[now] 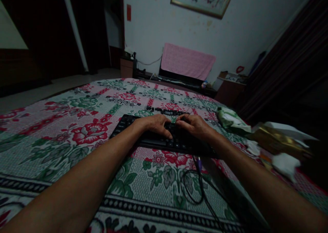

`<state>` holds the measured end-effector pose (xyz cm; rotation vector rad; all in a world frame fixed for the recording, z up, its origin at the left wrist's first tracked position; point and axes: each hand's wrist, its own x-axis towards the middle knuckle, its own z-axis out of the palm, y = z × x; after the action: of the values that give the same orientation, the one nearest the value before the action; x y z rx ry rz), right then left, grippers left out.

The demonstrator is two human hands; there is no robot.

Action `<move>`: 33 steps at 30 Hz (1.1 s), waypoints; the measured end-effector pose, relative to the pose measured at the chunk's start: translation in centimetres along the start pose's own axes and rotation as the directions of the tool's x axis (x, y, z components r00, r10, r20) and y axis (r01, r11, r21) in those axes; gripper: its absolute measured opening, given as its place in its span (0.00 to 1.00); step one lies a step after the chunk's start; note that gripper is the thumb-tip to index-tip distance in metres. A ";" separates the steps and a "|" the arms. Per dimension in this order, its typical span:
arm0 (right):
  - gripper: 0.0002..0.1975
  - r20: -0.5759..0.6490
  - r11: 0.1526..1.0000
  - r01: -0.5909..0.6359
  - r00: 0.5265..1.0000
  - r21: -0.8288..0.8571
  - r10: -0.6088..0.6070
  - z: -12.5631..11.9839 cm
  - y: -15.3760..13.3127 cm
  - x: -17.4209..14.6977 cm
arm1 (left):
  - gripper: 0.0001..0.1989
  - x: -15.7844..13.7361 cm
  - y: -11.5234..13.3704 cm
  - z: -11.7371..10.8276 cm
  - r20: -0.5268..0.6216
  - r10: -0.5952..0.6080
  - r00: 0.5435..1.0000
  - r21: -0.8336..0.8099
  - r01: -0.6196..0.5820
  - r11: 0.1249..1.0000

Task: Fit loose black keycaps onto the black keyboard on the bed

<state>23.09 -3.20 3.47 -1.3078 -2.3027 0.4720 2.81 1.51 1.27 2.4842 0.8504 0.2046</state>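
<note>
A black keyboard (156,142) lies on the flowered bedspread (89,134) in front of me, its upside and middle partly covered by my hands. My left hand (157,124) rests on it, with the thumb stretched out over the keys and the other fingers pointing to the right. Close beside it, my right hand (193,125) is closed in a pinch above the keyboard. Something small and dark shows at its fingertips, too dim to name. Just beyond the keyboard, several small black pieces (167,112) that look like loose keycaps lie in a row.
A black cable (191,202) with a purple plug (199,164) loops nearer to me. To the right are a green tissue pack (230,119), a gold box (279,142) and crumpled white tissue (285,164). A pink towel (187,60) hangs by the far wall.
</note>
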 end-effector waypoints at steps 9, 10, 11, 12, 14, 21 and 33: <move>0.16 -0.034 0.999 0.024 0.999 0.042 -0.023 0.5 0.4 -0.1 | 0.26 0.1 0.0 -0.1 0.018 -0.023 1.000 -0.012 0.023 1.000; 0.16 -0.037 0.999 0.024 0.999 0.045 -0.022 0.5 0.3 0.0 | 0.26 0.1 0.0 -0.1 0.023 -0.015 1.000 -0.018 0.015 1.000; 0.15 -0.039 0.999 0.023 0.999 0.044 -0.021 0.5 0.2 0.1 | 0.26 0.1 0.0 0.0 0.026 -0.006 1.000 -0.026 0.007 1.000; 0.15 -0.035 0.999 0.019 0.999 0.043 -0.018 0.5 0.2 0.1 | 0.26 0.1 -0.1 0.0 0.030 0.000 1.000 -0.034 0.001 0.999; 0.15 -0.022 0.999 0.003 1.000 0.054 -0.002 0.5 0.1 0.3 | 0.26 0.0 -0.1 0.0 0.034 0.006 0.999 -0.050 -0.004 0.999; 0.15 0.038 0.940 -0.173 0.985 0.293 0.169 0.5 1.2 1.0 | 0.28 0.0 -0.4 0.1 0.022 0.013 1.000 -0.052 -0.012 0.999; 0.16 -0.041 0.993 -0.022 0.999 0.118 0.027 1.1 0.1 -1.0 | 0.27 0.3 -0.3 0.1 0.010 0.014 1.000 -0.005 -0.014 1.000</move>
<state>23.03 -4.10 2.26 -1.2777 -2.1917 0.5739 2.95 1.81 1.01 2.4851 0.8276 0.1982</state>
